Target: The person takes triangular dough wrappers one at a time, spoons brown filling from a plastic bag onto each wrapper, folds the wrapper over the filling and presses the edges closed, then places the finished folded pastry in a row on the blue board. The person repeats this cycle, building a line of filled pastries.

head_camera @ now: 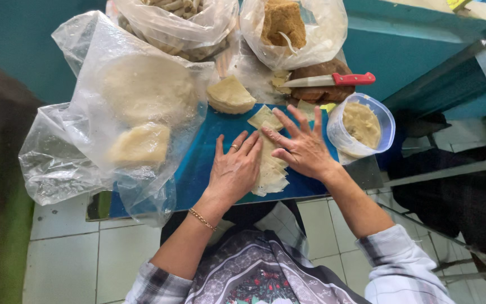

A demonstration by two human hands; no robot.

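Head view: your left hand (233, 169) and right hand (302, 147) lie flat, fingers spread and unclenched, pressing on the stack of pale wrappers (270, 174) on the blue board (198, 163); the wrappers sit under and between your fingertips.

A stack of thin dough sheets (270, 169) is pressed flat under both hands, the left hand (234, 169) on its left edge and the right hand (302, 147) on top. Right of the right hand a tub of filling (361, 126) is set. Beyond the fingertips a knife (330, 80) is laid on a wooden board (322, 93). Left of the left hand bagged dough (136, 124) is piled.
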